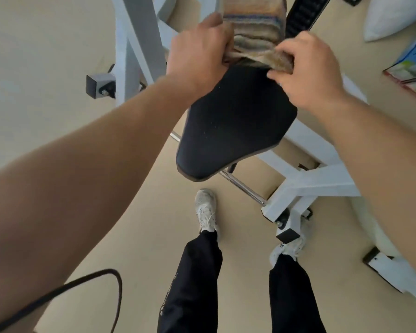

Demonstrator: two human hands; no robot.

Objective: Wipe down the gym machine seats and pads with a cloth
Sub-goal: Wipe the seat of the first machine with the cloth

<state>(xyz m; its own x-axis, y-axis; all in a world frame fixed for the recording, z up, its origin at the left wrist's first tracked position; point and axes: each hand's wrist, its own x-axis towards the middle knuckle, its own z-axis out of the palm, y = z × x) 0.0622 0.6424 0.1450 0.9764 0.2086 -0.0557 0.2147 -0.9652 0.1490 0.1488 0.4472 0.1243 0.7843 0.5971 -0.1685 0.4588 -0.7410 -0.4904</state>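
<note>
Two bare hands — left hand (197,54), right hand (305,68) — fingers clenched on one striped woven cloth (255,32) above one black padded seat (235,126).

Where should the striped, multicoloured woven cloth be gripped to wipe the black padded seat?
Grip the striped woven cloth at its near hem's two corners, from either side, as the left hand and right hand do. It lies spread at the far end of the black padded seat.

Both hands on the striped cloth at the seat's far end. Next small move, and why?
Probably drag the striped cloth toward the body along the black seat. Left hand and right hand pinch its near edge at the far end; the rest of the seat is uncovered.
</note>
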